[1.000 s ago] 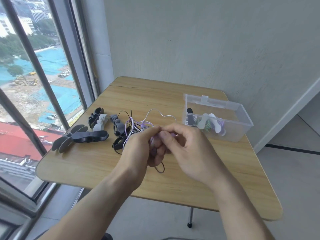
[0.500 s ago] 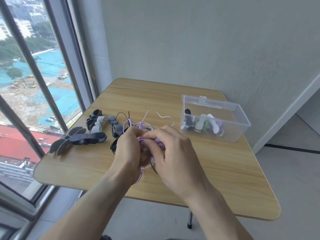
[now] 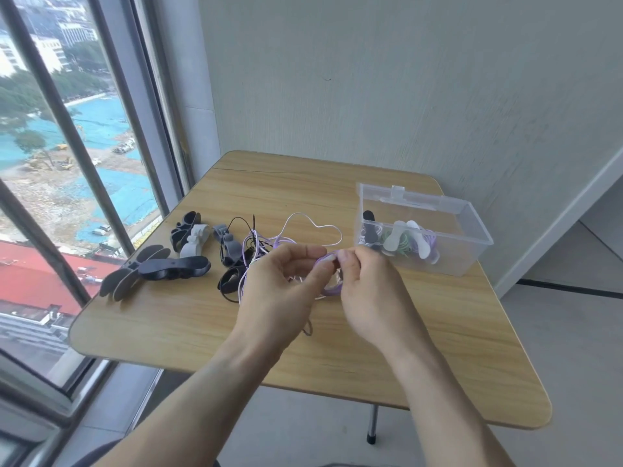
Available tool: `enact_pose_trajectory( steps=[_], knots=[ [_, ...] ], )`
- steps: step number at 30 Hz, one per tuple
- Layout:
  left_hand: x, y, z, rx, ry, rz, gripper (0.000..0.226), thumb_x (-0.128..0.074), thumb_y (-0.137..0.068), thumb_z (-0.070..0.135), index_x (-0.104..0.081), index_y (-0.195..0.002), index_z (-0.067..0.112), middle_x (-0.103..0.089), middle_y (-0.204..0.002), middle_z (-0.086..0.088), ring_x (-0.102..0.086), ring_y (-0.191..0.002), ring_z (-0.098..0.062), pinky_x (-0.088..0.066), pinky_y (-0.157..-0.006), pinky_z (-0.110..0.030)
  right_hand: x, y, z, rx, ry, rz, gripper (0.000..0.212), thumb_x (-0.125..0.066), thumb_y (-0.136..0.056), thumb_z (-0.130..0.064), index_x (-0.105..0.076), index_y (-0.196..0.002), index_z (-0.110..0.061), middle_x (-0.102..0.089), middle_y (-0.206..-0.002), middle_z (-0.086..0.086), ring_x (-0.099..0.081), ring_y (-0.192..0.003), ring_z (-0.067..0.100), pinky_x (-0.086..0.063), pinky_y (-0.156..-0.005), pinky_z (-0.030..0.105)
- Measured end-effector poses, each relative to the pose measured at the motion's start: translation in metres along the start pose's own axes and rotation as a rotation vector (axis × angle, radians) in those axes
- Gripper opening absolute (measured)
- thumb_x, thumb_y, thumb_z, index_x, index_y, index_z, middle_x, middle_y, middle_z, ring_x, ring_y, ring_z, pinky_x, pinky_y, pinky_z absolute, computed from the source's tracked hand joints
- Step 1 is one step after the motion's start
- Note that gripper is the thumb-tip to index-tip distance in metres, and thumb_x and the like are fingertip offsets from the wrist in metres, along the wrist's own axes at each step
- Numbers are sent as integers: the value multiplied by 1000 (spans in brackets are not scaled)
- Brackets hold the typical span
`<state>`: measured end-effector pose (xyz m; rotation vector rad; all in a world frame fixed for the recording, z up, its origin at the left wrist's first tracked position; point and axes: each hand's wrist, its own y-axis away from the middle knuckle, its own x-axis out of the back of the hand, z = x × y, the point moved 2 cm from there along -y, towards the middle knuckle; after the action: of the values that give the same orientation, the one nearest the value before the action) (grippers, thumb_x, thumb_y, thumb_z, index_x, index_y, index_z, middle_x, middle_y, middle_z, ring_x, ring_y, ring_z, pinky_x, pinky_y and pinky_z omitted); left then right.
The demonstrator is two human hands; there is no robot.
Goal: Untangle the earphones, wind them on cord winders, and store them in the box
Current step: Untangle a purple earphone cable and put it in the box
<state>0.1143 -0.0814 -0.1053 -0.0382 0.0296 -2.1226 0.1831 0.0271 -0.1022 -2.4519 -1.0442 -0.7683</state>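
A tangle of purple, white and black earphone cords [image 3: 266,246] lies mid-table. My left hand [image 3: 279,291] and my right hand [image 3: 367,291] meet above it, both pinching a purple cord [image 3: 328,259] that loops down between them. Whether a winder sits inside that loop is hidden by my fingers. Several cord winders [image 3: 188,237], black, grey and white, lie in a row left of the tangle. The clear plastic box [image 3: 472,227] stands at the right with wound earphones on winders inside.
The wooden table [image 3: 303,345] is small, with rounded corners; its near and right edges drop to the floor. A window frame runs along the left side. A plain wall stands close behind the box.
Both hands have drawn slightly apart and lifted, pulling a stretch of purple cord taut between the fingertips. The tangle and winders on the table have stayed put.
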Motion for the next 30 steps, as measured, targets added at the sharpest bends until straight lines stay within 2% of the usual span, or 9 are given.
enact_pose_trajectory(
  steps=[3,7,10,13,16,19,22,25,30],
  knots=[
    [8,-2,5,-174,-169,55,13,-76,-87,19,-72,-86,31,-75,-79,15,-70,-74,-5,-52,-62,-16,-1,-2,-3,63,-107,19,29,-45,-106,-30,-70,-99,-18,-59,-66,-17,-54,-60,-3,-39,-56,12],
    [16,-3,7,-262,-308,114,10,-76,-87,24,-72,-84,33,-73,-71,11,-68,-65,-9,-51,-60,-22,-4,0,-13,157,-216,6,22,-55,-103,-25,-72,-93,-17,-54,-50,-28,-54,-52,-4,-37,-51,8],
    [28,-7,12,-290,-318,7,14,-69,-89,16,-74,-96,27,-74,-85,12,-68,-79,-2,-50,-73,-17,-1,-5,-10,162,-171,90,22,-56,-102,-23,-74,-93,-13,-52,-47,-25,-51,-47,0,-34,-47,10],
    [58,-25,11,-370,-614,218,31,-55,-86,0,-70,-106,20,-69,-105,8,-58,-102,-7,-38,-84,-16,4,-12,-4,137,-166,126,24,-55,-103,-25,-74,-93,-15,-52,-48,-27,-48,-44,2,-32,-46,12],
    [91,-48,-7,-105,-1056,246,47,-47,-88,0,-56,-131,17,-54,-131,-12,-36,-124,-33,-30,-100,-37,9,-16,0,111,-201,140,23,-55,-102,-30,-74,-95,-19,-54,-52,-26,-49,-50,2,-38,-54,19],
    [114,-51,-22,98,-1451,114,46,-48,-90,5,-50,-134,14,-50,-127,-18,-33,-123,-39,-30,-101,-47,7,-17,2,113,-221,138,20,-56,-101,-32,-72,-91,-27,-55,-55,-24,-50,-55,9,-43,-58,28],
    [129,-55,-24,55,-1415,175,22,-62,-94,22,-66,-115,18,-60,-111,-13,-41,-111,-36,-32,-88,-43,5,-18,2,123,-232,130,16,-57,-101,-30,-71,-92,-28,-57,-56,-25,-50,-52,3,-40,-55,20],
    [137,-61,-23,21,-1261,258,21,-76,-85,32,-75,-102,20,-65,-99,-12,-46,-104,-37,-31,-82,-43,3,-18,0,133,-221,108,17,-57,-101,-28,-69,-88,-31,-58,-56,-28,-52,-51,0,-38,-54,15],
    [113,-48,2,-316,-772,361,26,-80,-81,35,-64,-89,15,-66,-98,-1,-61,-96,-22,-46,-79,-35,7,-16,-3,140,-253,71,18,-57,-100,-30,-68,-87,-33,-59,-58,-19,-49,-49,2,-42,-54,20]
  ],
)
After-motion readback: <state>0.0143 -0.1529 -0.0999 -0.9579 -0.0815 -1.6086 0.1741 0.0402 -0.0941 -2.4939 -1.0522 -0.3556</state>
